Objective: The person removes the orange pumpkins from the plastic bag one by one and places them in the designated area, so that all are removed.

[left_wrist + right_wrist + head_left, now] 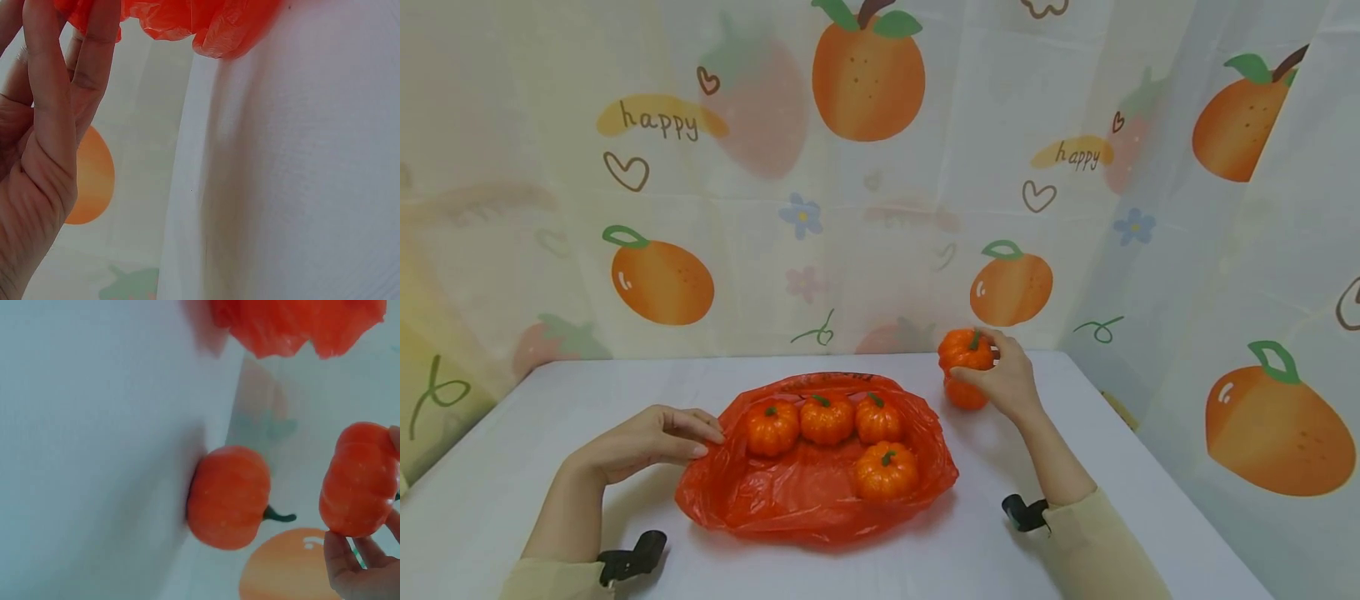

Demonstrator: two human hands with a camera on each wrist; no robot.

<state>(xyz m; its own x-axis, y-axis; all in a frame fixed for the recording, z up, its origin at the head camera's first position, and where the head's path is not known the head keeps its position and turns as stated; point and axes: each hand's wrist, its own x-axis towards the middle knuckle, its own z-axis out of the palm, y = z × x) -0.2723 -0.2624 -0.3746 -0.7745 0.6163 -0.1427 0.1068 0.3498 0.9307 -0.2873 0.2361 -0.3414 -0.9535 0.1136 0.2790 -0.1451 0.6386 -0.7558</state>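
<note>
A red plastic bag (797,496) lies spread on the table with its mouth facing up. Several small orange pumpkins with green stems sit inside, among them a pumpkin (887,472) at the near right. My left hand (647,442) pinches the bag's left rim between thumb and fingers. At the back right, my right hand (1011,382) grips a pumpkin (964,350) in the air. Another pumpkin (228,499) stands on the table below it, apart from the held one in the right wrist view.
The white table (1000,567) extends around the bag. A cloth curtain (880,208) printed with fruit hangs behind the table and along its sides. Black cameras are strapped to both wrists, one being the left wrist camera (636,557).
</note>
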